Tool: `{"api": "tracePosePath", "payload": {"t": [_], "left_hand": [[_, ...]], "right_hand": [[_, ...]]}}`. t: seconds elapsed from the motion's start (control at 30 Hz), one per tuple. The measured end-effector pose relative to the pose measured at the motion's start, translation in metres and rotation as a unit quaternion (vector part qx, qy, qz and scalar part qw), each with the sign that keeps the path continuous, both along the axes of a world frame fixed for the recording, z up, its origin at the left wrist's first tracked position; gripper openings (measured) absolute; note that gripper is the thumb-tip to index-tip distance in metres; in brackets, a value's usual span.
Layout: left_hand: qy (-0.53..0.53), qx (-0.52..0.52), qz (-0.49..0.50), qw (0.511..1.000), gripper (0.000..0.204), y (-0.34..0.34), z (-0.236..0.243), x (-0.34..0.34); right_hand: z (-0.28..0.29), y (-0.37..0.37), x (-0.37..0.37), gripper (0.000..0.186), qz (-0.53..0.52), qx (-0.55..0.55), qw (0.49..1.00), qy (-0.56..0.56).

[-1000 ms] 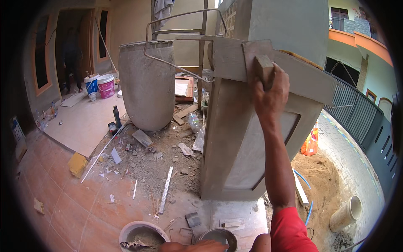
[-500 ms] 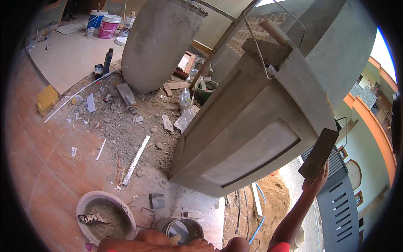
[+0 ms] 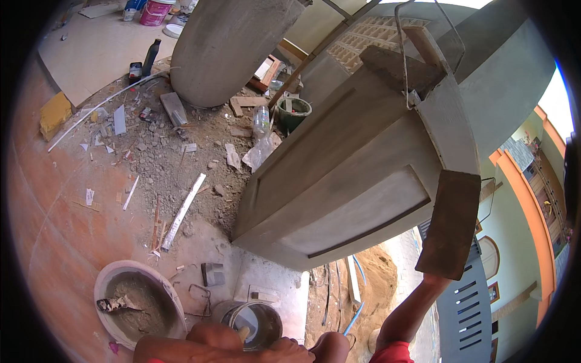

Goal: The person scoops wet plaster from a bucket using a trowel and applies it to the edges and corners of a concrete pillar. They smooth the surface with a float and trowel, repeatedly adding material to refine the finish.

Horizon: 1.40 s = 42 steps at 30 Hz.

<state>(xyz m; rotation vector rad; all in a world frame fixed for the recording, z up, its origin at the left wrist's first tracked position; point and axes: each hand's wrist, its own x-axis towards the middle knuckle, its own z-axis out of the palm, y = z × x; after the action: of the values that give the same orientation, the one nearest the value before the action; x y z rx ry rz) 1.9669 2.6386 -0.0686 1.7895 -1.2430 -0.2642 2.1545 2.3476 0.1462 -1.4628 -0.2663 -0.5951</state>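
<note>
In the head view, a flat rectangular float with a dark brown-grey face (image 3: 448, 224) is held up by the right hand (image 3: 438, 280) at the right end of the broad grey plastered pillar with recessed panels (image 3: 357, 163), the landmark here. The grip of the right hand is closed on the float from behind; most of the fingers are hidden by it. The float's upper end is seen over the pillar's edge, and whether the two touch cannot be told.

The left hand (image 3: 289, 351) is seen below the pillar's foot, near a round grey bucket holding cloudy liquid (image 3: 225, 313). Its grip is partly cut off, so whether it is wide or narrow cannot be told. A pale stubby handle (image 3: 243, 334) is seen at the bucket.

To the left of the bucket, below and left of the pillar, a round pale-rimmed basin (image 3: 130, 265) is filled with wet grey mortar (image 3: 148, 305), in which a dark-ended tool (image 3: 109, 304) is rested. Rubble (image 3: 160, 142) is scattered left of the pillar; brown sand (image 3: 380, 278) is heaped beneath its right side.
</note>
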Motion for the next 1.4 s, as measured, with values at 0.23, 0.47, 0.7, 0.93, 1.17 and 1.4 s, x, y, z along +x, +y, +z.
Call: {"api": "tracePosePath", "payload": {"t": [0.23, 0.47, 0.7, 0.93, 1.17, 1.4], "left_hand": [[-0.143, -0.175, 0.203, 0.953, 0.011, -0.021, -0.014, -0.017], [-0.034, -0.041, 0.061, 0.997, 0.011, -0.029, -0.007, -0.016], [-0.036, 0.11, 0.046, 0.992, 0.012, -0.025, -0.006, -0.003], [-0.216, -0.004, 0.078, 0.973, 0.028, -0.03, -0.042, -0.008], [-0.25, 0.022, 0.178, 0.951, 0.027, -0.018, 0.012, -0.018], [-0.179, 0.256, 0.172, 0.935, 0.021, -0.042, -0.005, -0.023]], "right_hand": [[-0.019, -0.009, -0.027, 0.044, -0.093, 0.033, 0.995, 0.034], [-0.049, 0.027, -0.045, 0.043, 0.092, 0.17, 0.981, 0.022], [-0.067, 0.049, -0.052, 0.043, 0.196, 0.26, 0.945, 0.032], [-0.081, 0.014, -0.052, 0.042, 0.088, 0.245, 0.965, 0.009], [-0.082, 0.018, -0.075, 0.042, 0.096, 0.398, 0.911, 0.05], [-0.13, -0.013, -0.066, 0.04, 0.145, 0.126, 0.94, 0.283]]}}
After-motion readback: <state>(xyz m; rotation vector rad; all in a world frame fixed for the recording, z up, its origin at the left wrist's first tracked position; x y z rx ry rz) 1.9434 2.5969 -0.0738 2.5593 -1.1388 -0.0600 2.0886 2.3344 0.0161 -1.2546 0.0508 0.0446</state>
